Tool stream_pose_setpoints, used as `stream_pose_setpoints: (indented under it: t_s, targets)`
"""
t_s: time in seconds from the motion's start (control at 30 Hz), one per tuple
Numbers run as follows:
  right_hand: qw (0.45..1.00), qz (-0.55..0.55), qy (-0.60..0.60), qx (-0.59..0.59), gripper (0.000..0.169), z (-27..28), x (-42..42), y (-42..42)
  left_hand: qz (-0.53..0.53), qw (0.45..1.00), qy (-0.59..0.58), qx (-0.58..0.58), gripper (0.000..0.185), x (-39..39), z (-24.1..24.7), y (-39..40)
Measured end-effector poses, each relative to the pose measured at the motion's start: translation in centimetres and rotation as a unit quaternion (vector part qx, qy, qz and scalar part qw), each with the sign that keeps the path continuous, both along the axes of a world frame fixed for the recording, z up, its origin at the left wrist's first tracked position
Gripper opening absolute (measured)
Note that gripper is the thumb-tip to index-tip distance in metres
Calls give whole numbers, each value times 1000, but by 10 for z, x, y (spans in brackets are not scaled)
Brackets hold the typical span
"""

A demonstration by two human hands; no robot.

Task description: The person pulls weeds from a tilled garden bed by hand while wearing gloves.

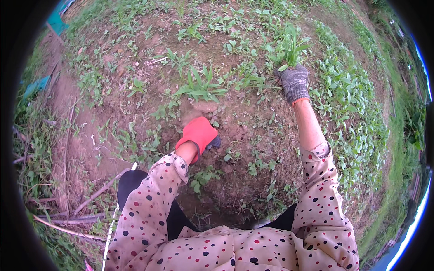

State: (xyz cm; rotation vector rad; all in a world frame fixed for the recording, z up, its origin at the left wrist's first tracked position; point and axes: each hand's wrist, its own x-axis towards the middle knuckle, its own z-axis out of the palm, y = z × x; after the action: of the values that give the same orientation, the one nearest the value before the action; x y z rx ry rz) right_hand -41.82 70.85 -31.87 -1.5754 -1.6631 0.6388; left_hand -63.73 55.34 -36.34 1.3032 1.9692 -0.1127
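My right hand (294,81), in a grey knitted glove with an orange cuff edge, is closed around a clump of green grass (292,49). The blades stick out beyond the fist, away from me; whether the roots are still in the soil cannot be made out. My left hand (200,135) wears a red glove with a dark palm and is low over the bare soil, nearer my body. Its fingers are curled under and mostly hidden. Just beyond it grows a broad-bladed grassy weed (200,86), and a small leafy plant (204,178) stands on its near side.
Dense leafy seedlings (349,91) cover the bed's right side. Scattered weeds (234,45) grow across the soil farther out. Dry sticks (101,191) and a thin white strip (111,233) lie at the left. Teal sheeting (57,20) shows at the upper left.
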Motion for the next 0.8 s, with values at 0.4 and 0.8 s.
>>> stream_pose_setpoints:
  t_s: [0.4, 0.8]
  targets:
    - [983, 79, -153, -61, 26, -40, -60, -34, 8, 999, -45, -23, 28, 1, -5, 4]
    - [997, 41, -61, -3, 19, -85, -49, -14, 2, 999, -26, -21, 31, 3, 5, 6]
